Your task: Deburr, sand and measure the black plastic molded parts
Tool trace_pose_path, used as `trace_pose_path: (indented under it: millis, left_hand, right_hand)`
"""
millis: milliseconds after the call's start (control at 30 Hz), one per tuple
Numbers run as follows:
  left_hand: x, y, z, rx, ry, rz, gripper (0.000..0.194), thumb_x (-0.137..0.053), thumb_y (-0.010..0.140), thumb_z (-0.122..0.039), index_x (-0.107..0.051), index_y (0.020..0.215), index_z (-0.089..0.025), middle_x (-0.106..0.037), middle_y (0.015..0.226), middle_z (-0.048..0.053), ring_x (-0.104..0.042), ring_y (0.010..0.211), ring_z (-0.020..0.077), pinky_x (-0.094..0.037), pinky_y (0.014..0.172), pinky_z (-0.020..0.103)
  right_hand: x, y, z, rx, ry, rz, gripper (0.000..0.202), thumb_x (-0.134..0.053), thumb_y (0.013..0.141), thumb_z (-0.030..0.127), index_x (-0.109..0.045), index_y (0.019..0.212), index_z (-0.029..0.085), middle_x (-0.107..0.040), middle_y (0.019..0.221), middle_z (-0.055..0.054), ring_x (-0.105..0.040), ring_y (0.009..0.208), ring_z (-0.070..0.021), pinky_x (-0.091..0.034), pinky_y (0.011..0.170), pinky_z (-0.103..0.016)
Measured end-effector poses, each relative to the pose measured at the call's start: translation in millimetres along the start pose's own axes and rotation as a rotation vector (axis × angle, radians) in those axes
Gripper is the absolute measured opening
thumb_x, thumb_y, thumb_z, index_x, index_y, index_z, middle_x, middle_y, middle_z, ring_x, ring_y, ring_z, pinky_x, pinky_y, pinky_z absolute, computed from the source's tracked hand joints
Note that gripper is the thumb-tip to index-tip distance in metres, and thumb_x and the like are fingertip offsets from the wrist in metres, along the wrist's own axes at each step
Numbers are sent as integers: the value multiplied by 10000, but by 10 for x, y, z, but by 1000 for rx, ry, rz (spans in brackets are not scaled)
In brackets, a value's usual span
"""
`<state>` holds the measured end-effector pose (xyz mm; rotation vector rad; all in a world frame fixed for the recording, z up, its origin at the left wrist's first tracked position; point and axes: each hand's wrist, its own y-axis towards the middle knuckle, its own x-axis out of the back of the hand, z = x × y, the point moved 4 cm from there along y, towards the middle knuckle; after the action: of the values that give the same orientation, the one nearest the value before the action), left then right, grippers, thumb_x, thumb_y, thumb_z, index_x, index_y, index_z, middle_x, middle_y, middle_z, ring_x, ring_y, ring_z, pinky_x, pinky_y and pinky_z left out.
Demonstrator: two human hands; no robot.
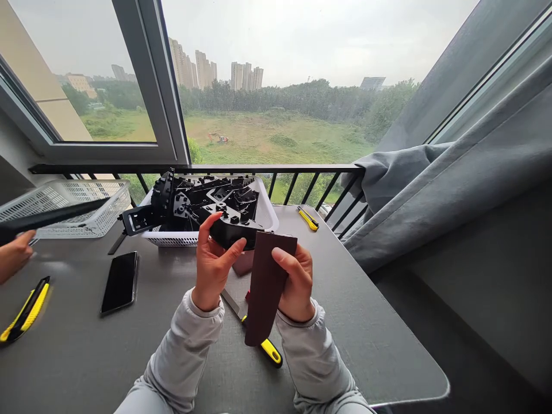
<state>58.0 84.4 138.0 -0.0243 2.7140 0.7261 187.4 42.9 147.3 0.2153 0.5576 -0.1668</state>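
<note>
While the left hand (210, 267) pinches a black molded part (235, 233) between thumb and fingers at the centre of the frame, the right hand (297, 282) has its grip closed on a dark brown sheet (271, 287), thumb flat on its face. The sheet hangs tilted in front of the part's right end and partly covers a tool with a yellow-and-black handle (271, 352) and a flat metal blade, lying on the grey tabletop (345, 345). A smaller brown piece (242, 264) shows just behind the hands. Beyond them, a white basket (267, 201) is heaped with black parts (233, 192); on the bracket-like one (138, 219) jutting past its left side are small pale marks, too small to read. A phone (119, 283) lies left of centre, its screen dark. One yellow-and-black utility knife (26, 310) lies at the lower left, and a second cutter (307, 219) rests right of the basket, near the railing (302, 168); any lettering on either is too small to make out. At the left edge, another person's hand (16, 256) holds a long black piece (56, 217) in front of an openwork white crate (92, 227).
</note>
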Motion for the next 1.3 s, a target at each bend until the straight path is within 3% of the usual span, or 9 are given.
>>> trace_pose_path:
  millis: [200,300,467,600,767,933,1133,1300]
  left_hand:
    - [35,37,-51,-23,-12,98,564,-780,744,-290,-542,1254,-323,-662,1037,20,-657,904,147,-560,812,258]
    - [46,47,-49,2,-18,101,589,-790,729,-296,-547,1265,-320,-665,1053,27,-661,901,150,-567,786,250]
    - [34,30,46,134,-35,-22,699,-814,693,-335,-508,1322,-341,-705,847,-24,-632,592,104,-538,509,201]
    - [17,4,69,155,-31,-134,647,-828,665,-366,-587,1260,-284,-711,767,-30,-631,583,104,-557,552,221]
    - [14,-20,50,125,-82,-227,462,-827,668,-364,-661,1074,-221,-558,545,-87,-587,508,81,-547,538,203]
    - [-6,-52,58,82,-163,-270,303,-804,694,-397,-599,808,-204,-590,611,-67,-572,512,57,-508,514,154]
    - [14,-78,54,12,-114,-311,288,-763,730,-449,-621,785,-205,-578,667,-50,-529,557,39,-453,525,120]
    - [6,-123,48,-85,-2,-303,260,-717,782,-451,-628,803,-208,-593,699,-38,-552,598,53,-454,548,139]
  right_hand:
    - [0,-52,20,-24,-2,12,182,-707,681,363,-690,761,201,-631,568,7,-504,396,-127,-428,390,-250]
    - [-10,-43,4,-36,13,16,192,-723,673,364,-693,763,196,-649,581,5,-521,400,-128,-464,415,-259]
    - [-19,8,-13,-11,60,11,162,-741,657,335,-702,716,190,-672,608,-5,-594,481,-152,-514,480,-268]
    - [-27,17,-12,3,72,28,143,-742,664,321,-716,718,190,-692,638,-19,-640,553,-181,-535,531,-287]
    - [-46,23,-35,13,45,57,143,-744,669,308,-741,745,187,-681,611,-3,-574,468,-131,-470,449,-237]
    - [-22,20,-44,-8,-28,71,179,-740,684,337,-734,771,181,-693,644,-14,-615,539,-158,-487,491,-251]
    - [-48,5,-18,-128,-168,176,208,-733,712,362,-704,747,159,-673,648,-19,-580,524,-136,-463,473,-233]
    - [-53,24,-39,-101,-241,189,230,-731,717,379,-669,716,157,-614,603,8,-552,521,-121,-449,483,-222]
